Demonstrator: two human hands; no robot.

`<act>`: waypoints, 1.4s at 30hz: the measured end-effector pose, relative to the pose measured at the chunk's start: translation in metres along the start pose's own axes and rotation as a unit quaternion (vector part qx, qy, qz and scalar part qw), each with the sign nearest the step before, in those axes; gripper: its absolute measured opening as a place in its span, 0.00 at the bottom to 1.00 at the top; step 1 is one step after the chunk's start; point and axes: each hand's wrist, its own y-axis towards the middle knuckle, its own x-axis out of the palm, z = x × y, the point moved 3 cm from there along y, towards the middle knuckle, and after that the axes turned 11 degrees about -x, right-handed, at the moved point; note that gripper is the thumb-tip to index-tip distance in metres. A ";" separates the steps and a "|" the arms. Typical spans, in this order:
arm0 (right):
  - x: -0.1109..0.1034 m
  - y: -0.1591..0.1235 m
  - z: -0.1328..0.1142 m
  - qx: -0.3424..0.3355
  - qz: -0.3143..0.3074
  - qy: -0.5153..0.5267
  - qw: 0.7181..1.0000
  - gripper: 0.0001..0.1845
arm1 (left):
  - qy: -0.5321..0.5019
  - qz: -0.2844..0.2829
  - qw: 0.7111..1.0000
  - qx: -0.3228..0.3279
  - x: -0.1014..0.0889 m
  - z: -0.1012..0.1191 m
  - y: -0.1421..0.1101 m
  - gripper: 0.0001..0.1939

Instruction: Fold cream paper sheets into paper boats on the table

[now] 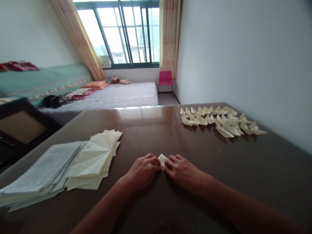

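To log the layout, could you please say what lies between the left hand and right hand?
The head view shows a small folded paper there, held from both sides.

left grip (143, 171): bare | right grip (182, 172): bare | forearms (107, 204): bare as far as visible, tapering toward wrists (126, 182)

The left hand (145, 167) and right hand (179, 169) hide parts of the folded paper (162, 159).

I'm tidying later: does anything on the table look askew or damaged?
Mildly askew: the creased sheets on the table's left, stacked unevenly with corners jutting out; the greyish papers beside them are fanned too. No spill or damage stands out.
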 end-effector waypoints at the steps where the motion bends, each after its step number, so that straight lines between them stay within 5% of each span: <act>1: 0.000 0.000 -0.001 -0.001 0.003 -0.003 1.000 0.13 | -0.004 0.000 1.000 -0.001 0.000 -0.001 0.000 0.15; 12: 0.014 0.010 -0.014 -0.013 0.041 -0.065 0.997 0.11 | -0.041 0.008 0.999 -0.027 -0.002 0.001 0.002 0.13; 18: 0.012 0.009 0.016 0.075 0.057 0.102 0.990 0.09 | -0.102 0.059 0.992 -0.055 0.004 0.000 0.004 0.10; 28: 0.029 0.021 0.023 0.139 0.082 0.125 0.979 0.08 | -0.150 0.083 0.978 -0.123 0.022 -0.009 0.011 0.04; 37: 0.043 0.010 0.036 0.209 0.205 0.315 0.903 0.20 | -0.172 0.064 0.968 -0.170 0.018 -0.008 0.011 0.35; 42: 0.043 0.012 0.040 0.210 0.239 0.447 0.836 0.19 | -0.276 0.072 0.938 -0.197 0.020 -0.015 0.013 0.27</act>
